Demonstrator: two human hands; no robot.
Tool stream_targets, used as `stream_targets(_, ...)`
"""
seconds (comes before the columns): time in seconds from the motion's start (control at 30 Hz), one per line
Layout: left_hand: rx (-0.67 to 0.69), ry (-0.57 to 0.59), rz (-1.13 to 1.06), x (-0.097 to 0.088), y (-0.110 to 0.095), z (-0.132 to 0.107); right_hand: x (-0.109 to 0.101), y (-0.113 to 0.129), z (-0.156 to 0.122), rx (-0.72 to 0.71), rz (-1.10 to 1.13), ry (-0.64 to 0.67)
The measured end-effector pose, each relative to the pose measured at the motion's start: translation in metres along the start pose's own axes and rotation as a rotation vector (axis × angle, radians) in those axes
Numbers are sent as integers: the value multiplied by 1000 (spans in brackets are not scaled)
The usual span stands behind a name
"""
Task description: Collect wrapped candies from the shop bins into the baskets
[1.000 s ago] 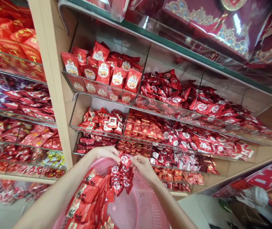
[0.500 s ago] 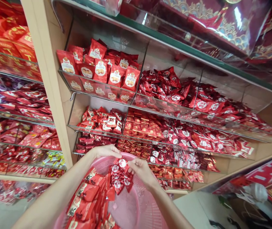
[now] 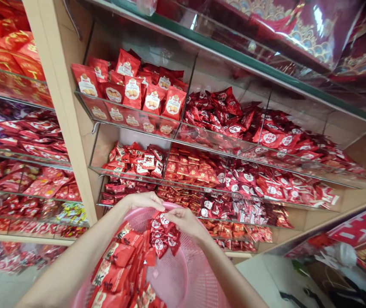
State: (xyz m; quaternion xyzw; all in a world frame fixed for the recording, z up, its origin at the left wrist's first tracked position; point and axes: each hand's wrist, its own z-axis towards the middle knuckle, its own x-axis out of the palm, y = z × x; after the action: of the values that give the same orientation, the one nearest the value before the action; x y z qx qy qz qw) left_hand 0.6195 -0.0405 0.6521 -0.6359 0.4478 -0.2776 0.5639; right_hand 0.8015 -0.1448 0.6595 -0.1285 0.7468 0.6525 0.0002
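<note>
A pink perforated plastic basket [image 3: 183, 278] sits low in the middle of the view, tilted toward me. Inside it lie long red packets with black characters [image 3: 115, 261] and a cluster of small dark red packets with white round labels [image 3: 162, 237]. My left hand [image 3: 144, 201] curls over the basket's far rim with its fingertips pinched on the top small packet [image 3: 163, 219]. My right hand [image 3: 184, 222] pinches the same packet from the other side. Both forearms reach up from the bottom of the view.
Glass shelves [image 3: 202, 141] packed with red snack packets rise right behind the basket. A beige wooden upright [image 3: 63, 111] divides them from more glass shelves at the left. A counter edge and dark cables [image 3: 301, 295] lie at the lower right.
The view has drifted right and up a little. Both hands stay pinched on the small packet, which has sunk slightly toward the cluster, and the right hand has closed in toward the left.
</note>
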Motion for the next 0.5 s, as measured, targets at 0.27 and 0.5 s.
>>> stream_targets(0.27, -72, -80, -187, 2, 4, -4, 1, -12, -6, 136, 355, -67)
stream_targets(0.5, 49, -16, -10, 0, 4, 7, 16, -13, -10, 93, 467, -149)
